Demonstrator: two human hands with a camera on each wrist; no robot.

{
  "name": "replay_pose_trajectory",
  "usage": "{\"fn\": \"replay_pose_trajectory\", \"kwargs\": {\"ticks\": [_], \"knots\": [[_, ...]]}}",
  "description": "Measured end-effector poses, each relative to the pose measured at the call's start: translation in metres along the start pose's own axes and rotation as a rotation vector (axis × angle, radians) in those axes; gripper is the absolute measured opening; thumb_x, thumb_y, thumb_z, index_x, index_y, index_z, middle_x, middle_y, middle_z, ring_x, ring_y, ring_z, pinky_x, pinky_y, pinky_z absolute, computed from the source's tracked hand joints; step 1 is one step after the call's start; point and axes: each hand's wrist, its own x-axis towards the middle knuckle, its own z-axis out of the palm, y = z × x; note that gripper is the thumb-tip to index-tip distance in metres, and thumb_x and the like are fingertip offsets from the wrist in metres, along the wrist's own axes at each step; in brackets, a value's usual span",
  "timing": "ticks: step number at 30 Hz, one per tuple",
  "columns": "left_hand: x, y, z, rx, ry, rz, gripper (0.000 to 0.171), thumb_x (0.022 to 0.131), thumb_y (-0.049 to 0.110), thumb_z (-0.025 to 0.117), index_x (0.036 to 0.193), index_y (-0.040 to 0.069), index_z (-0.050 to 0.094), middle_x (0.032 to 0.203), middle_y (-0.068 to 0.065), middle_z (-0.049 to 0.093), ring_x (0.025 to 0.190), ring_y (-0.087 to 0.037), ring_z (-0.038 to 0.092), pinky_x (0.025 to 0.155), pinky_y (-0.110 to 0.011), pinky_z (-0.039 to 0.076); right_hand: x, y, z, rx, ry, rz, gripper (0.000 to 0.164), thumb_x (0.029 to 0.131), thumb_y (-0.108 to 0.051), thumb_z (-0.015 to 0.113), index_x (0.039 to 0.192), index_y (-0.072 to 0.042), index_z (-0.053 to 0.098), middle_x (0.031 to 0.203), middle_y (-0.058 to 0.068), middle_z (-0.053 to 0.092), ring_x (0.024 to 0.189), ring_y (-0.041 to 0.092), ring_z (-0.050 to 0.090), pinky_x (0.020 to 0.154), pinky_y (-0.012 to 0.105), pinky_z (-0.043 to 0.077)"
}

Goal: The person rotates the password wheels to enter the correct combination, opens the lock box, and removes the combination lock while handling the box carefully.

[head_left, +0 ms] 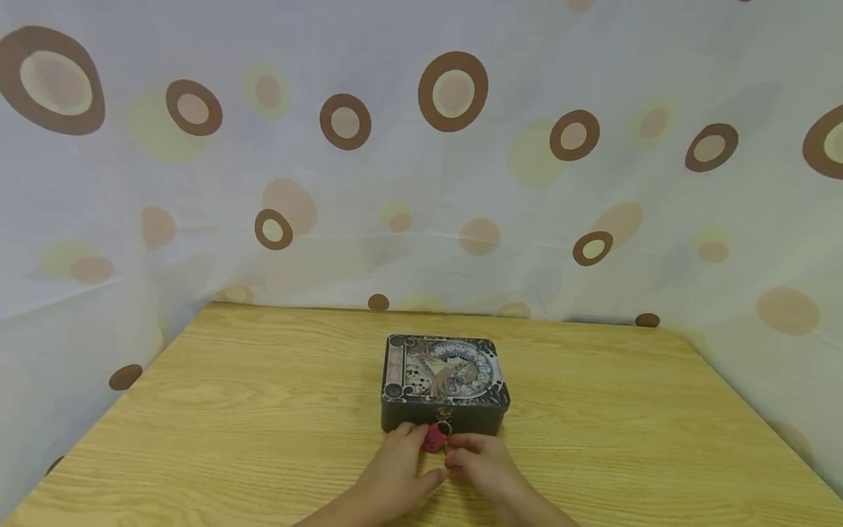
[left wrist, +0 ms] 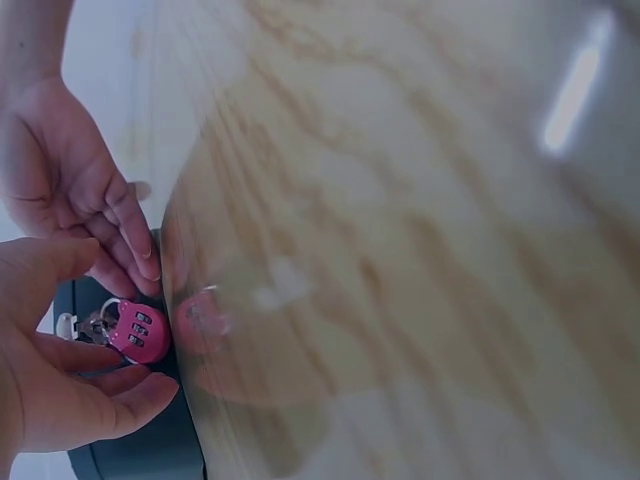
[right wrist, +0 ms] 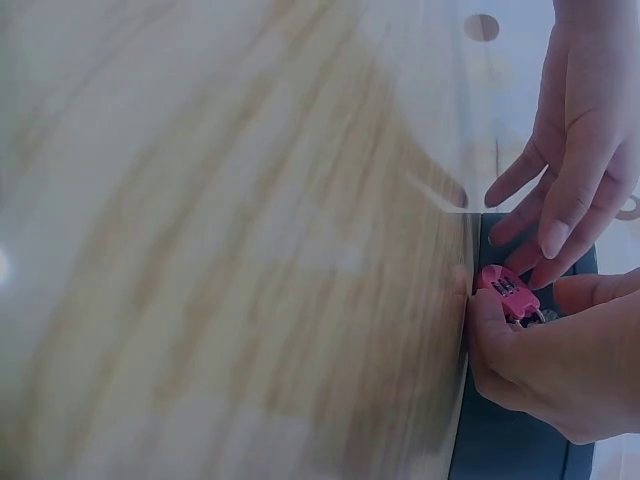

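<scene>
A pink padlock (left wrist: 140,331) with number dials hangs by its shackle from the front clasp of a dark box (head_left: 440,419). The box's lid carries an ornate picture. My left hand (head_left: 393,472) reaches in from the left, fingertips right at the padlock's side, thumb held apart. On the other side, my right hand (head_left: 486,468) has loosely bent fingers close beside the lock. In the right wrist view its thumb overlaps the padlock's (right wrist: 509,291) edge. Both hands are low in front of the box.
The box stands on a wood-grain table (head_left: 250,410) with a glossy surface. Behind and at both sides hangs a pale curtain (head_left: 395,183) printed with brown, peach and yellow circles.
</scene>
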Motion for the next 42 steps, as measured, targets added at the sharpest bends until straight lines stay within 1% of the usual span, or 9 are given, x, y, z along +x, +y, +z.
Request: {"fn": "replay_pose_trajectory", "kwargs": {"ticks": [7, 15, 22, 27, 31, 34, 36, 38, 42], "knots": [[0.0016, 0.0008, -0.0001, -0.098, -0.017, -0.042, 0.058, 0.078, 0.026, 0.071, 0.117, -0.014, 0.053, 0.106, -0.019, 0.057, 0.099, -0.032, 0.059, 0.087, -0.043, 0.05, 0.0023, 0.0008, 0.0027, 0.05, 0.017, 0.041, 0.037, 0.083, 0.002, 0.051, 0.112, 0.025, 0.046, 0.091, 0.015, 0.064, 0.073, 0.009, 0.059, 0.071, 0.029, 0.056], [0.0016, 0.0023, 0.0012, -0.178, 0.006, -0.058, 0.056, 0.077, 0.022, 0.071, 0.114, -0.016, 0.054, 0.104, -0.021, 0.058, 0.097, -0.034, 0.059, 0.086, -0.044, 0.05, 0.0023, 0.0014, 0.0023, 0.059, 0.038, 0.048, 0.035, 0.083, 0.003, 0.05, 0.111, 0.024, 0.048, 0.088, 0.013, 0.063, 0.071, 0.009, 0.057, 0.068, 0.026, 0.055], [0.0054, 0.0006, 0.0027, -0.272, 0.01, -0.114, 0.05, 0.077, 0.021, 0.072, 0.109, -0.016, 0.058, 0.099, -0.022, 0.06, 0.094, -0.034, 0.058, 0.084, -0.047, 0.049, 0.0022, 0.0016, 0.0021, 0.034, 0.059, 0.056, 0.033, 0.083, 0.003, 0.049, 0.109, 0.022, 0.05, 0.082, 0.008, 0.063, 0.068, 0.009, 0.056, 0.063, 0.025, 0.052], [0.0065, -0.0001, 0.0041, -0.357, 0.013, -0.131, 0.04, 0.077, 0.02, 0.072, 0.103, -0.01, 0.064, 0.091, -0.014, 0.063, 0.085, -0.022, 0.054, 0.072, -0.034, 0.048, 0.0026, 0.0016, 0.0018, 0.013, 0.062, 0.061, 0.031, 0.085, 0.002, 0.049, 0.109, 0.021, 0.051, 0.082, 0.009, 0.064, 0.068, 0.009, 0.056, 0.063, 0.025, 0.052], [0.0063, -0.0002, 0.0051, -0.438, 0.004, -0.144, 0.029, 0.077, 0.014, 0.07, 0.096, -0.006, 0.066, 0.069, -0.003, 0.053, 0.065, -0.01, 0.042, 0.053, -0.021, 0.034, 0.0036, 0.0015, 0.0017, -0.004, 0.069, 0.061, 0.029, 0.088, 0.0, 0.048, 0.109, 0.019, 0.051, 0.084, 0.011, 0.064, 0.069, 0.009, 0.057, 0.062, 0.026, 0.051], [0.0065, -0.0002, 0.006, -0.508, -0.004, -0.151, 0.026, 0.076, 0.009, 0.068, 0.095, -0.008, 0.066, 0.063, -0.002, 0.05, 0.056, -0.006, 0.038, 0.047, -0.018, 0.03, 0.0048, 0.0018, 0.0017, -0.012, 0.083, 0.06, 0.027, 0.088, 0.0, 0.049, 0.109, 0.018, 0.052, 0.083, 0.011, 0.064, 0.07, 0.01, 0.056, 0.061, 0.027, 0.051], [0.0071, -0.0002, 0.0067, -0.554, -0.009, -0.154, 0.027, 0.076, 0.007, 0.067, 0.097, -0.011, 0.065, 0.068, -0.004, 0.057, 0.056, -0.005, 0.042, 0.048, -0.016, 0.035, 0.0057, 0.0021, 0.0014, -0.016, 0.093, 0.064, 0.027, 0.088, 0.0, 0.049, 0.108, 0.018, 0.052, 0.082, 0.01, 0.063, 0.07, 0.011, 0.056, 0.061, 0.027, 0.05], [0.0075, -0.0002, 0.0074, -0.586, -0.013, -0.16, 0.03, 0.078, 0.007, 0.066, 0.1, -0.013, 0.063, 0.076, -0.009, 0.063, 0.062, -0.006, 0.049, 0.052, -0.016, 0.042, 0.0064, 0.002, 0.0008, -0.021, 0.103, 0.068, 0.026, 0.088, 0.001, 0.05, 0.107, 0.018, 0.053, 0.081, 0.01, 0.063, 0.069, 0.012, 0.056, 0.061, 0.027, 0.051], [0.0078, 0.0, 0.0093, -0.593, 0.014, -0.18, 0.028, 0.08, 0.008, 0.066, 0.099, -0.014, 0.063, 0.081, -0.013, 0.065, 0.07, -0.01, 0.056, 0.058, -0.018, 0.047, 0.0073, 0.0014, -0.0001, -0.029, 0.111, 0.07, 0.024, 0.088, 0.002, 0.05, 0.105, 0.017, 0.053, 0.079, 0.01, 0.061, 0.068, 0.013, 0.055, 0.06, 0.028, 0.051]]}}
